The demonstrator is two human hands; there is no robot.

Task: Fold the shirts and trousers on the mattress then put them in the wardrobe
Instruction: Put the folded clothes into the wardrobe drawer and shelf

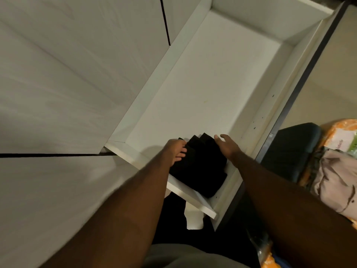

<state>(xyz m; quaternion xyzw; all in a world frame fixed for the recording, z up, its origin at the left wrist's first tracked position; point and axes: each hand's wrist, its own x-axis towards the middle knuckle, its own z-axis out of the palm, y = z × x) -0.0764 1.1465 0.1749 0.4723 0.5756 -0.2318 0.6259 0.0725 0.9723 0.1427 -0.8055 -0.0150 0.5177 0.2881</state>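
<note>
As the folded black clothes (201,167) sit at the 6 o'clock end of the wardrobe shelf (212,84), putting away looks nearly done. The left hand (176,151) curls over their 9 o'clock edge, and the right hand (228,145) rests open-fingered at 3 o'clock. Next, probably nudge them square and let go. Their long axis runs 5 to 11 o'clock, stepped ends toward 11.

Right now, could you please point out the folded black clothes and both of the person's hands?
folded black clothes (202,167): head view, middle of the top fold.
left hand (176,151): head view, back of the hand by the knuckles.
right hand (229,147): head view, back of the hand.
</note>
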